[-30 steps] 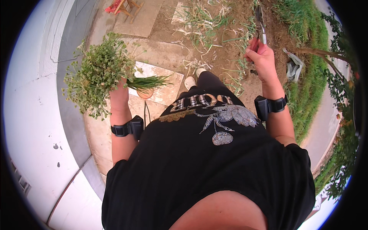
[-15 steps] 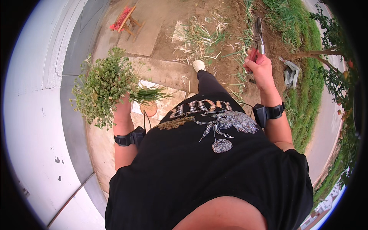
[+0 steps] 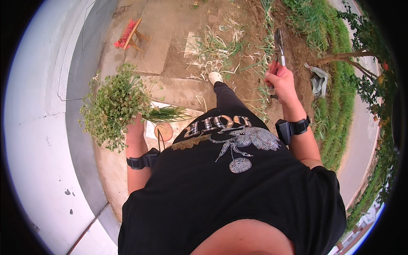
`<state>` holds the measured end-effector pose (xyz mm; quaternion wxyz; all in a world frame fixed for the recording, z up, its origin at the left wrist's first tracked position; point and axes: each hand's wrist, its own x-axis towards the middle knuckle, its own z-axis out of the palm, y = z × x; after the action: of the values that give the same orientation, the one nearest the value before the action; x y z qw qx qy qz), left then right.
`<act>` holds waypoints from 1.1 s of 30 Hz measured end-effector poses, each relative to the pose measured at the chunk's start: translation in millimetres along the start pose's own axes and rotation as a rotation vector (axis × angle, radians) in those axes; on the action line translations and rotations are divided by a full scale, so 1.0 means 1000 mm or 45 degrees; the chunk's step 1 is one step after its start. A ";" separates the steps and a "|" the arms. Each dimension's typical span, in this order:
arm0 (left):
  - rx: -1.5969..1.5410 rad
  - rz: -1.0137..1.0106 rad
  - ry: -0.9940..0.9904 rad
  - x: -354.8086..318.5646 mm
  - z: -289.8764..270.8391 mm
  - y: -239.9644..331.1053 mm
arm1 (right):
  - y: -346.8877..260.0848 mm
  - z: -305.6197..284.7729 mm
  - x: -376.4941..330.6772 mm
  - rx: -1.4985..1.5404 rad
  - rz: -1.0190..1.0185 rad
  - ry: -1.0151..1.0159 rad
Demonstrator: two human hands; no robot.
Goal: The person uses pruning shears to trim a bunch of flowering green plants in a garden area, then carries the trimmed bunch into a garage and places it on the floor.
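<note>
The bunch of flowering green stalks [image 3: 117,108] sat in the left hand [image 3: 135,131], fingers wrapped tight round the stems, the bushy heads fanning out to the outer side of that hand and the cut green ends [image 3: 170,114] poking out the other way, toward the body. Over on the other side, the garden shears [image 3: 279,49] stood blades-up out of the right hand [image 3: 280,83], which was clenched fully round the red handles. Both wrists wore black straps [image 3: 291,127]. Between the two hands, a black trouser leg and a white shoe [image 3: 214,77] stepped out onto a paved path [image 3: 170,89]. Just beyond the right hand lay bare soil strewn with cut stalks [image 3: 216,44], and further out a grass strip [image 3: 335,110] with a grey cloth [image 3: 318,80] on it. Well past the left hand stood a small red stool [image 3: 129,34], and beside that hand ran a white wall [image 3: 38,127].
</note>
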<state>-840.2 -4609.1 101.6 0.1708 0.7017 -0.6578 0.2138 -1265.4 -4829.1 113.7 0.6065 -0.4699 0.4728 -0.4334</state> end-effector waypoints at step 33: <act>-0.772 -0.600 -0.285 0.099 -0.047 0.153 | -0.038 -0.110 0.028 -0.594 -0.083 -1.049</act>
<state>-991.5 -4680.4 187.3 0.3418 0.7701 -0.5267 -0.1129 -1371.6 -4881.0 134.1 0.6080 -0.7408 0.2627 -0.1121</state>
